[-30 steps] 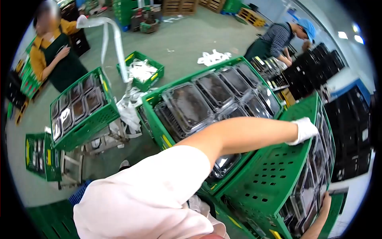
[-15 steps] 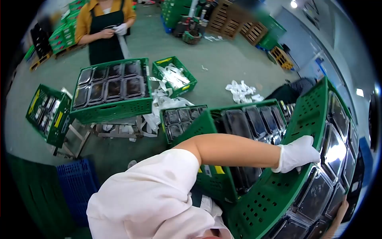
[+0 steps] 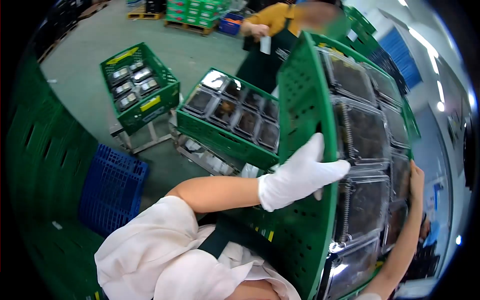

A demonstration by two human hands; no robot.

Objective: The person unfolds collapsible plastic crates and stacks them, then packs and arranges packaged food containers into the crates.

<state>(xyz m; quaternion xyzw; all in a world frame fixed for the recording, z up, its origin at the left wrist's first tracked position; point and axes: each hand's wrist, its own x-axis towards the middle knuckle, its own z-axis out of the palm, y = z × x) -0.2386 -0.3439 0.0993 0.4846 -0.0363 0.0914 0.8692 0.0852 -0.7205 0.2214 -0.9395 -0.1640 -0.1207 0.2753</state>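
A green plastic crate [image 3: 307, 230] filled with clear-lidded plastic containers [image 3: 367, 132] with dark contents stands steeply tilted in the view, close to me. My left hand [image 3: 302, 175], in a white glove, grips its near side wall at the handle opening, with some fingers hidden behind the wall and others over the rim. On the opposite side, my bare right hand [image 3: 416, 182] is closed round the crate's edge, its fingertips partly out of sight. The crate is held between both hands.
Behind it, another green crate [image 3: 225, 135] of lidded containers rests on a low stand. Further left is a green crate [image 3: 145, 112] with several labelled packs. A blue crate [image 3: 112, 190] stands at lower left. A co-worker [image 3: 272, 25] in a dark apron holds a white piece.
My view has turned left, and the held crate has come round with me, towards the stand and the co-worker. Both hands keep their grip on it.
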